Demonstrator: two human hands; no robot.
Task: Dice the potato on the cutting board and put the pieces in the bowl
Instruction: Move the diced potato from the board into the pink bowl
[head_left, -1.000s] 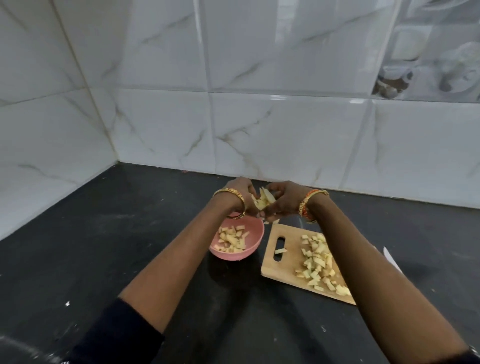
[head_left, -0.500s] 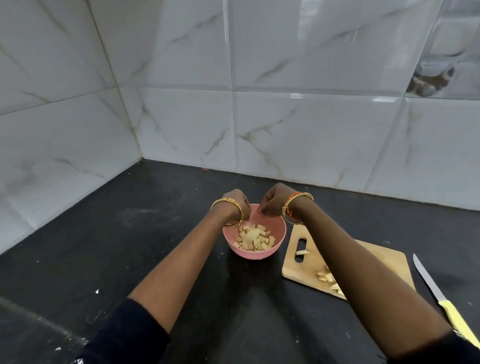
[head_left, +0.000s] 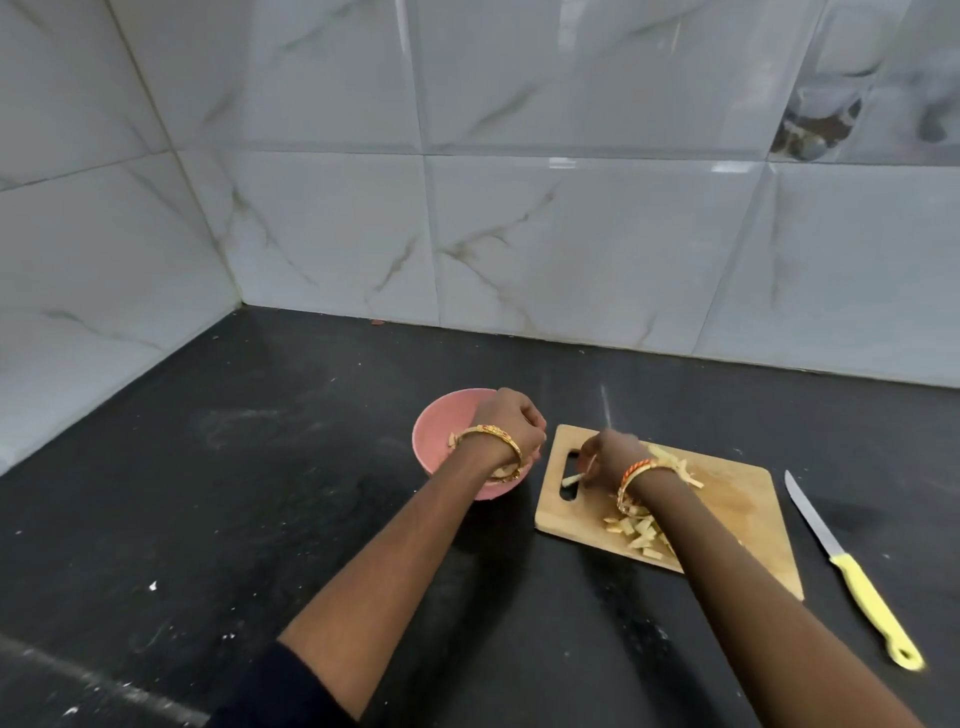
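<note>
Right hand (head_left: 608, 457) moved from bowl (head_left: 441, 421) to board (head_left: 737, 499); no writing.

a dark, matt worktop (head_left: 260, 519) is seen, marked with pale dust and white specks. two walls (head_left: 571, 234) meeting in a corner are clad in glossy white tiles with grey-brown veining. light is reflected in the tile glaze.

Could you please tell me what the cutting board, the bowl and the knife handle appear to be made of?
Cutting board: light wood or bamboo, matte, faint grain showing. Pink bowl: probably plastic, smooth and evenly coloured, though it could be melamine. Knife: yellow handle looks like moulded plastic; the blade is shiny grey metal.
</note>
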